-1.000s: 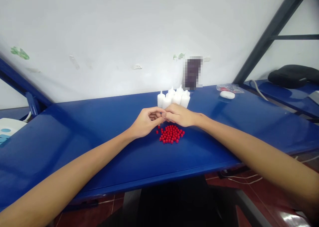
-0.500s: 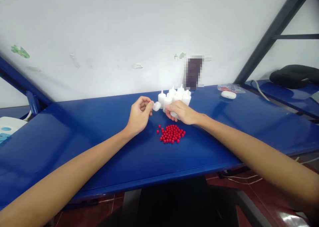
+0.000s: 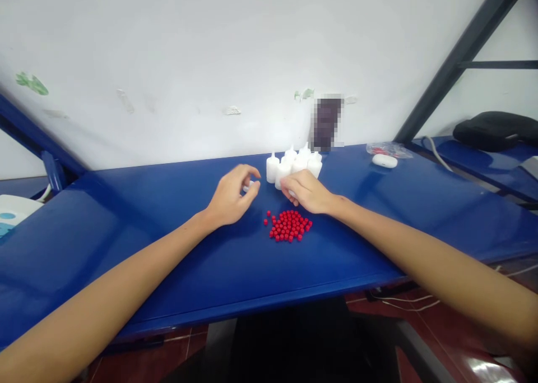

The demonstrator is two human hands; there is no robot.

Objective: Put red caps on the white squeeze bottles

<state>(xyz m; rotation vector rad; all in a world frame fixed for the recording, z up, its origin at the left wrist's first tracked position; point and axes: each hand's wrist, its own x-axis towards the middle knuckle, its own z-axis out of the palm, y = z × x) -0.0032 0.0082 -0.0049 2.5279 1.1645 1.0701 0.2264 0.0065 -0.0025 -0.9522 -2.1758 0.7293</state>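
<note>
My left hand [image 3: 235, 195] is curled around a small white squeeze bottle [image 3: 249, 187]. Only a bit of white shows between thumb and forefinger, and the rest is hidden. My right hand [image 3: 309, 191] is closed, fingers pointing down, on another white bottle [image 3: 292, 193], mostly covered by the fingers. Just behind it stand several upright white bottles [image 3: 272, 169] with pointed nozzles. Nearer to me, below the right hand, lies a loose pile of small red caps [image 3: 290, 226], with a few strays on its left side.
The blue tabletop [image 3: 189, 276] meets a white wall. At the back right are a white rounded case [image 3: 384, 161] and a clear plastic bag [image 3: 389, 150] with red bits. A white device [image 3: 19, 209] stands at far left, a black bag [image 3: 498, 128] at far right.
My left hand has drawn slightly left, away from the standing bottles. Its white bottle, earlier sticking out past the fingertips, now shows inside the grasp. My right hand is almost unmoved.
</note>
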